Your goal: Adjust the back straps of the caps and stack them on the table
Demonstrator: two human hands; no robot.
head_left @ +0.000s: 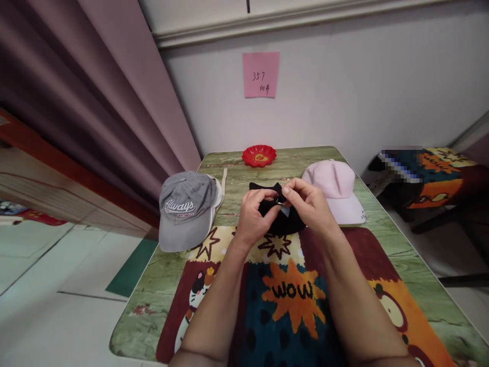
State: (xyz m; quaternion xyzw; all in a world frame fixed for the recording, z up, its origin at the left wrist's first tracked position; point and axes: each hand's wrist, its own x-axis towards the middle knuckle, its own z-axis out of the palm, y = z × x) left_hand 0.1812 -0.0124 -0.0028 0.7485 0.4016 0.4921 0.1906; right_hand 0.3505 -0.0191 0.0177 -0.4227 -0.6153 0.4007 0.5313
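A black cap (280,227) is on the table between my hands, partly hidden by them. A small shiny metal piece, which looks like a buckle on its strap, shows between my fingertips. My left hand (256,211) is closed in a pinch at the left side of this piece. From the right, my right hand (308,202) pinches the black strap with thumb and fingers. On the left lies a grey cap (186,204) with "Always" lettering, stacked over a whitish one (218,196). A pale pink cap (331,186) lies just beyond my right hand.
A red scalloped dish (259,156) stands at the table's back edge. A colourful "WOW" mat (254,306) covers the near part of the green wood-patterned table (133,326). A pink note (261,75) hangs on the wall. Curtains (114,76) are at left, a covered stool (439,178) at right.
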